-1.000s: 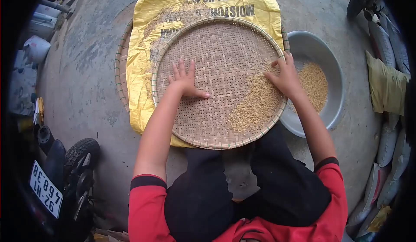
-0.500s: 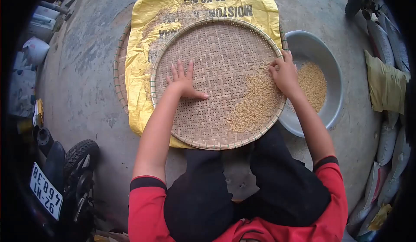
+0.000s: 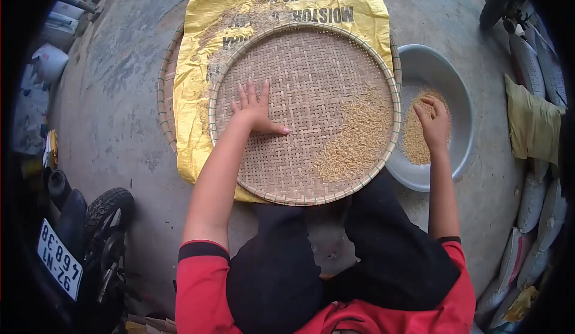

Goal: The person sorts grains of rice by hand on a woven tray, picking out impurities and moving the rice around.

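A round woven bamboo tray [image 3: 299, 94] rests across the front of a yellow sack, close to my knees. Unhusked grain, which looks like paddy rice [image 3: 353, 142], is spread on its right side. My left hand [image 3: 256, 114] lies flat on the left part of the weave, fingers spread, holding nothing. Over the metal basin [image 3: 458, 154] to the right is my right hand [image 3: 435, 121], its fingers curved, with a gap between thumb and forefinger. No held item shows in it. Beneath that hand, more grain [image 3: 414, 136] lies in the basin.
The printed yellow sack [image 3: 194, 112] lies over another woven tray [image 3: 169, 88]. A motorbike wheel [image 3: 109, 214] and number plate [image 3: 58, 259] stand at lower left. Full sacks [image 3: 530, 202] line the right side. Concrete floor [image 3: 138, 124] surrounds the trays.
My right hand has moved from the tray's right rim rightward and down to above the basin, its fingers now parted. My left hand keeps its place on the tray.
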`<state>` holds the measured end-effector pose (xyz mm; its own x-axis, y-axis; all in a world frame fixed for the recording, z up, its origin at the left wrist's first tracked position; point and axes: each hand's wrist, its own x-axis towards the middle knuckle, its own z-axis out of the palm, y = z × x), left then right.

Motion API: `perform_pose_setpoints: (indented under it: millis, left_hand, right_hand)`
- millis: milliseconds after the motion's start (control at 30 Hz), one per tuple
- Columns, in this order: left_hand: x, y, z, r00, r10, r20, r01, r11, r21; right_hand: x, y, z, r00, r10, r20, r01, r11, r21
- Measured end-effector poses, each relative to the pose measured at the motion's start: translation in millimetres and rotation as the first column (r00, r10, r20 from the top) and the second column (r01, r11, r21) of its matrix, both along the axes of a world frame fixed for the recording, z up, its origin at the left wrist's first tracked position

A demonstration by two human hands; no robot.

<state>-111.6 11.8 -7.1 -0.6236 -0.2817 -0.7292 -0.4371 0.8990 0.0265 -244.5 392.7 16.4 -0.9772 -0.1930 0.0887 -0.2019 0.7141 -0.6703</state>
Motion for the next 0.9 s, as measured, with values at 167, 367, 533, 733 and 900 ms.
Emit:
perform_pose_setpoints:
  millis: [167,367,533,733,900]
  left_hand:
    - [0,-2,-6,1.0,0.029,-0.009,-0.029,1.0,0.006]
    - [0,-2,-3,0.999,0.032,-0.003,-0.032,0.999,0.02]
    - [1,-2,-4,0.999,0.027,-0.029,-0.026,0.999,0.024]
    - [1,-2,-6,1.0,0.022,-0.02,-0.022,1.0,0.013]
    - [0,-1,-3,0.999,0.03,-0.013,-0.03,0.999,0.013]
  right_hand:
    - [-5,-37,1,0.958,0.283,-0.037,-0.284,0.958,-0.035]
    - [-7,-50,23,0.824,0.546,0.148,-0.562,0.759,0.33]
    - [-6,-62,13,0.858,0.51,0.069,-0.478,0.74,0.473]
    - [-2,-68,10,0.868,0.497,-0.015,-0.432,0.769,0.472]
    - [-1,-68,4,0.87,0.491,-0.042,-0.421,0.783,0.458]
